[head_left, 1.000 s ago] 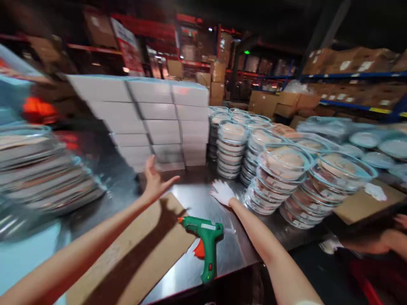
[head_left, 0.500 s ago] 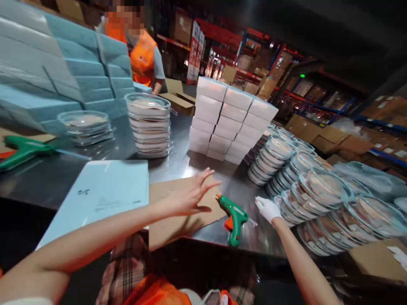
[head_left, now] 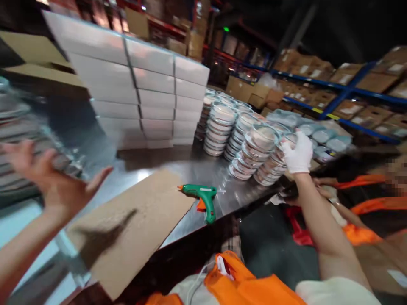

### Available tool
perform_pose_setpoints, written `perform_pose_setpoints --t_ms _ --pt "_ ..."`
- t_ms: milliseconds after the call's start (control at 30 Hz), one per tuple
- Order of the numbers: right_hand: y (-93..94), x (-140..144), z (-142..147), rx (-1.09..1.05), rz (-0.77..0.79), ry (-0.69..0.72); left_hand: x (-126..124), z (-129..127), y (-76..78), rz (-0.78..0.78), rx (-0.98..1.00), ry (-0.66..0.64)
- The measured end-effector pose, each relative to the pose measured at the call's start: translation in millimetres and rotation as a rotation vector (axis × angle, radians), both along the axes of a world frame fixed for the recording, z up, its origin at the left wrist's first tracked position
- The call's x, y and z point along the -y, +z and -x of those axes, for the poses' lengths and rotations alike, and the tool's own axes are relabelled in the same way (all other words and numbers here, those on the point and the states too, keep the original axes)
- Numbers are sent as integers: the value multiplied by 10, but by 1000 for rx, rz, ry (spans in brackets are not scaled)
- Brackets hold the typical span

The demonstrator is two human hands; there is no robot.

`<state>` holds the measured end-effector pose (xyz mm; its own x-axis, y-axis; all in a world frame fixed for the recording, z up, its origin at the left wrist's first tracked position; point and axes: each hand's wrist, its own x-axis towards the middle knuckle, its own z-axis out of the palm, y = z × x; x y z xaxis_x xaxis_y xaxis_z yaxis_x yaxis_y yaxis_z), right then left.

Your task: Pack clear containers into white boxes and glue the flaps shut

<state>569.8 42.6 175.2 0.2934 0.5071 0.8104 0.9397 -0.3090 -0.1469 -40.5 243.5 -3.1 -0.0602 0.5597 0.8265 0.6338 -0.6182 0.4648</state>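
My left hand (head_left: 57,186), bare and blurred, is raised at the left with fingers spread and nothing in it. Below it lies a sheet of brown cardboard (head_left: 133,228), beside pale blue flat boxes (head_left: 60,275) at the lower left. My right hand (head_left: 299,154) wears a white glove and is at the top of the nearest stack of round clear containers (head_left: 270,167). Its thumb and fingers are at the rim of the top container (head_left: 290,137); the fingertips are partly hidden. A green glue gun (head_left: 203,197) with an orange trigger rests between the hands, its nozzle over the cardboard.
White boxes (head_left: 152,101) form a tall block at the back of the metal table (head_left: 229,199). Another blurred stack of containers (head_left: 19,127) stands far left. Someone in an orange vest (head_left: 362,233) is close by at the right. Shelves with cartons (head_left: 343,80) line the background.
The view has swung to the right. My right hand has gone from beside the stacks up to the top of the nearest one. My left hand has lifted away from the cardboard, leftward.
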Motion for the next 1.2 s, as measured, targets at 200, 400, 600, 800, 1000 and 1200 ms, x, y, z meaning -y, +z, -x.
perform_pose_setpoints --t_ms 200,400,600,800,1000,1200 --pt "-545 249 -29 -327 -6 125 68 -1721 -52 -184 -238 -546" --pt "-1657 61 40 -712 19 201 38 -3556 -318 439 -143 -999" --pt "-2246 -265 -237 -869 -91 251 204 -5002 -606 600 -24 -979" --pt "-2371 -451 -238 -930 -122 315 145 -5172 -763 610 51 -869" --pt "-2443 -650 277 -924 -23 480 -389 -4312 -741 524 -20 -819" --pt "-2345 -1520 988 -894 185 669 -1129 -3063 -470 464 -92 -701"
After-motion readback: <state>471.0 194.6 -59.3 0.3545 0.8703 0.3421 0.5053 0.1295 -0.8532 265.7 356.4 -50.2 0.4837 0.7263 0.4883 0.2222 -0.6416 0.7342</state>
